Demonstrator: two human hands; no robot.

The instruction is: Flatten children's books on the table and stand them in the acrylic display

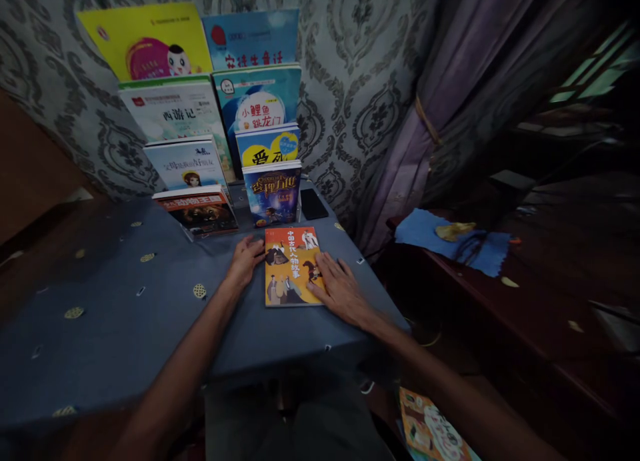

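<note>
A book [286, 268] with an orange and yellow cover lies flat on the table, figures and a horse drawn on its front. My left hand [245, 260] rests on the tablecloth, its loosely bent fingers at the book's upper left edge. Across the right edge lies my right hand [343, 289], fingers stretched out and apart, the tips on the cover. Just behind stand books in two stepped columns: a purple-blue book [273, 194] in front on the right, a book with a lion cover [203, 211] in front on the left.
A black phone [314, 204] lies right of the upright books. The table has a blue patterned cloth [165, 328]. At right, a dark red bench [470, 281] carries a blue cloth [425, 231]. Another book [433, 424] lies low at right. A tied purple curtain [425, 114] hangs behind.
</note>
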